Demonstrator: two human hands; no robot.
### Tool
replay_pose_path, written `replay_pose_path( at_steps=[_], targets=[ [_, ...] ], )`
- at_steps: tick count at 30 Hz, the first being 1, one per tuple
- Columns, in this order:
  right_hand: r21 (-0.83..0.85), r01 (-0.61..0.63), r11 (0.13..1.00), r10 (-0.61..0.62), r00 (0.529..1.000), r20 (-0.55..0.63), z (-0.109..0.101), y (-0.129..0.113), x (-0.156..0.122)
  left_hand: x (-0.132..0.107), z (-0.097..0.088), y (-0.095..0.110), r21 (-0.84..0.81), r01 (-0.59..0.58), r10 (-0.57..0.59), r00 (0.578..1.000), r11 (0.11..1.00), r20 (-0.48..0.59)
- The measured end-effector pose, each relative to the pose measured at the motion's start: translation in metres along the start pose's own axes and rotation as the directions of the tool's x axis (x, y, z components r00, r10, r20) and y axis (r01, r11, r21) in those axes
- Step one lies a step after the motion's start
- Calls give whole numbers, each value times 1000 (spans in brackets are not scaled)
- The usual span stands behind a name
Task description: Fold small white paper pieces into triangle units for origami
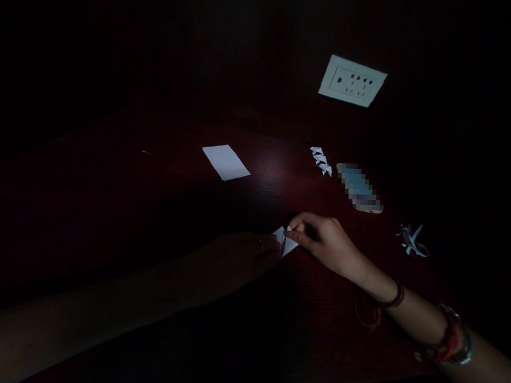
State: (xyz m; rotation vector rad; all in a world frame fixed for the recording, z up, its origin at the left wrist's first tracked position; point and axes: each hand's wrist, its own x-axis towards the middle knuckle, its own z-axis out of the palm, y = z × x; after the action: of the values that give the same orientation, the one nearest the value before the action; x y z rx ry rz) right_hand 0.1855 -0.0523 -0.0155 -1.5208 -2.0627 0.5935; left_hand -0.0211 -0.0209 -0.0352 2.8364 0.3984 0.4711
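A small folded piece of white paper (288, 247) lies on the dark red table between my hands. My right hand (321, 239) pinches a raised flap of it between thumb and fingers. From the left, my left hand (246, 253), deep in shadow and with a ring on one finger, holds the paper down against the table with its fingertips. A stack of white paper sheets (226, 162) rests farther back. Several small folded paper pieces (320, 161) sit in a row at the back right.
A phone (359, 188) lies right of the folded pieces. Nearer the right side is a loose tangle of pale strips (412, 242). A wall socket (352, 81) is above the table's back. A dark red wooden tabletop (153, 204) is dimly lit, and its far edges fade into darkness.
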Motion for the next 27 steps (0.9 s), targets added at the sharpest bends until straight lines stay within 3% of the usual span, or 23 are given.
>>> replay_pose_path(
  at_steps=[13,27],
  targets=[
    [-34,-11,999,8,996,-85,5,-2,3,11,-8,9,-46,82,-81,996,996,24],
    [-85,18,996,-24,998,-65,4,0,4,9,-6,8,-62,18,-16,1000,998,19]
  ],
)
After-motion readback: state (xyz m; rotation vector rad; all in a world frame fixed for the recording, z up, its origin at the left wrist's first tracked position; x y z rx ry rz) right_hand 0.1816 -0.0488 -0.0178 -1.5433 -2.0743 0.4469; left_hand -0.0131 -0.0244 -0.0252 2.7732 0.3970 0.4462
